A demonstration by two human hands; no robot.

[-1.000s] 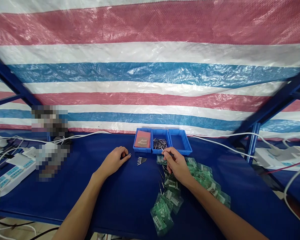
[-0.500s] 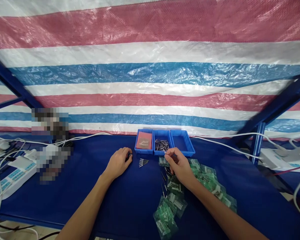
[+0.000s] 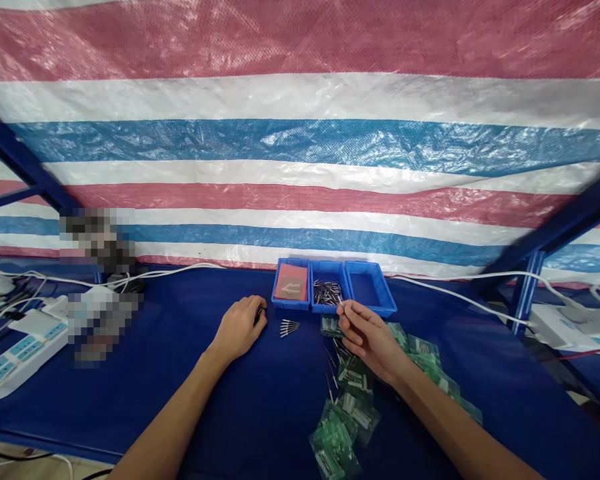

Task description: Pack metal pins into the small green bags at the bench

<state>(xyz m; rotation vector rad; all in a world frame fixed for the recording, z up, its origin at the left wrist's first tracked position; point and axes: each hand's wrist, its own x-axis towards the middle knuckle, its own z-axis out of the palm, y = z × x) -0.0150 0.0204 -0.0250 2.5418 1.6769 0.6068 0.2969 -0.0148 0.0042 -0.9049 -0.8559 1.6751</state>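
Observation:
My left hand (image 3: 240, 325) rests on the blue table with its fingers curled around something small and dark, mostly hidden. Just right of it, several slim metal pins (image 3: 289, 327) lie fanned out side by side. My right hand (image 3: 370, 337) is in a pinch, a thin metal pin (image 3: 340, 302) showing at its fingertips. Those fingertips are at the front edge of the middle blue bin (image 3: 329, 309), which holds a heap of similar pins (image 3: 325, 292). Below my right hand lie loose dark pins (image 3: 331, 373) and small clear green bags (image 3: 335, 437) with pale pieces inside.
A left blue bin (image 3: 291, 305) holds a pink sheet (image 3: 300, 273) with a small bag on it; a right blue bin (image 3: 387, 293) stands alongside. More green bags (image 3: 425, 353) lie beneath my right forearm. Power strips with white cables (image 3: 35, 350) are on both sides. Striped sheeting hangs behind.
My right hand has turned slightly and shifted a little right and down, and the pin at its fingertips shows more clearly. My left hand stays about where it was. The view has shifted slightly.

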